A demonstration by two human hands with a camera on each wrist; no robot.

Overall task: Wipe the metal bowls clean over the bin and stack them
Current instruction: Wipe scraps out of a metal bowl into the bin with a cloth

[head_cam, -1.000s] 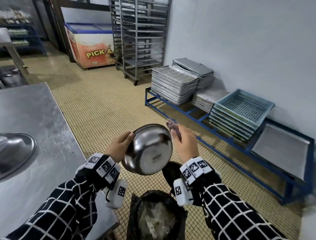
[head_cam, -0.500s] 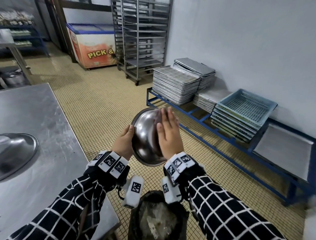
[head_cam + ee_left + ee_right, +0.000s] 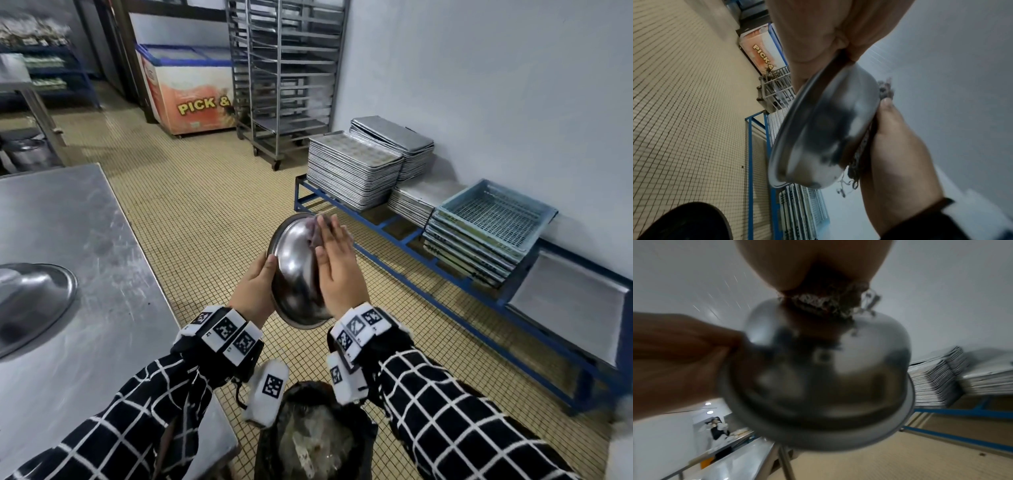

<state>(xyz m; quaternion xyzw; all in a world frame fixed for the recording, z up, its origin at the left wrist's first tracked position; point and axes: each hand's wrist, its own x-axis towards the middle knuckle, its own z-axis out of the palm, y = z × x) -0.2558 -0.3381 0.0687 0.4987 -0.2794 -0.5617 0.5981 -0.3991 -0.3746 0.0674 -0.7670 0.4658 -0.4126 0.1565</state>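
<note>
Since a second earlier, metal bowl (image 3: 296, 274) had turned from base-toward-camera to nearly edge-on, rim to the left, and right hand (image 3: 337, 270) had gone from holding the scrubber clear of it to lying flat against its outer base.

Item: metal bowl, held in the air above the bin (image 3: 320, 435), tilted on edge, opening facing left. Outer surface shiny, blurred in both wrist views.

Left hand (image 3: 255, 293): gripped the bowl's near-left rim, thumb over the edge, fingers curled behind it; the left wrist view showed the rim pinched between thumb and fingers.

Right hand: fingers straight and together, palm pressing a dark mesh scrubber (image 3: 885, 90) against the bowl's base. Frayed strands of the scrubber showed at the fingertips and at the heel of the palm.

Bin: black, bag-lined, on the floor directly below the wrists, crumpled waste inside.

Tabletop (image 3: 78, 240): steel, to the left, carrying a second metal bowl (image 3: 30, 301) upside down at the left edge of view.

Floor: small yellow tiles.

Low blue rack (image 3: 445, 274): along the right wall, bearing stacked baking trays (image 3: 352, 171), blue mesh trays (image 3: 493, 222) and one flat tray.

Background: wheeled tray trolley (image 3: 284, 78) and a chest freezer (image 3: 188, 92) marked "PICK &".
</note>
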